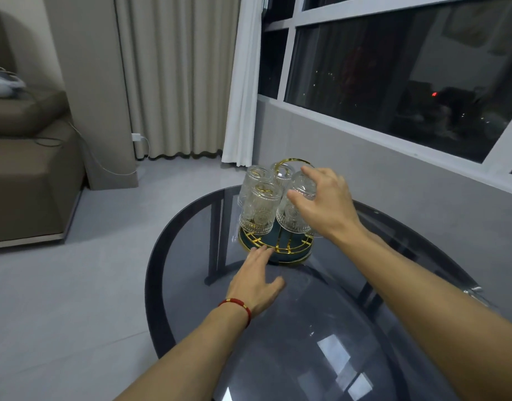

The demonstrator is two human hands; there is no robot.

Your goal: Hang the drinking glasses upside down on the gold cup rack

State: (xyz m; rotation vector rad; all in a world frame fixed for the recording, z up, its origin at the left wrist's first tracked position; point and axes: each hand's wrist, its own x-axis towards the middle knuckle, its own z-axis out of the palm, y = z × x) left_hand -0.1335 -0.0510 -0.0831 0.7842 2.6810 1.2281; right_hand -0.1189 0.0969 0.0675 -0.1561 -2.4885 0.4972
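The gold cup rack (280, 250) with a dark green base stands on the round dark glass table (306, 328); its gold ring handle (295, 162) rises at the top. Several embossed clear glasses hang upside down on it, one at the front left (259, 211), one behind it (254, 176). My right hand (324, 201) is wrapped over the bottom of the front right glass (292, 214), fingers curled around it. My left hand (256, 277) lies flat on the table, fingers spread, fingertips touching the rack's base rim.
A grey sofa (23, 169) stands at the left with a white device on it. Curtains (176, 76) hang at the back, a charger cable trails on the floor. A low wall and dark window (408, 82) run along the right side of the table.
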